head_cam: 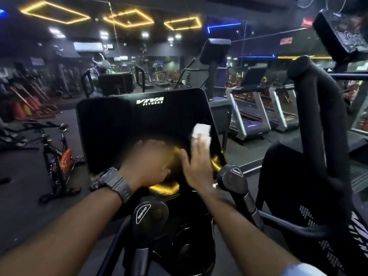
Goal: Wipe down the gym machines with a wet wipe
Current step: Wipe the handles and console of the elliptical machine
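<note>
A black glossy console screen point(123, 132) marked "VIVA FITNESS" stands in front of me on a gym machine. My right hand point(197, 162) presses a white wet wipe point(201, 132) flat against the screen's right edge, fingers stretched over the wipe. My left hand point(147, 166), with a grey watch on the wrist, rests on the lower middle of the screen; it is blurred and I cannot tell whether it grips the console's lower edge. Below the screen sit two round black resistance knobs point(148, 214) point(232, 177) on the handlebars.
A thick padded black handle point(314, 108) rises at the right beside a black seat-like pad. An orange and black spin bike point(57, 156) stands on the floor at the left. Treadmills point(247, 114) line the right side ahead. Another machine's console point(215, 50) stands behind the screen.
</note>
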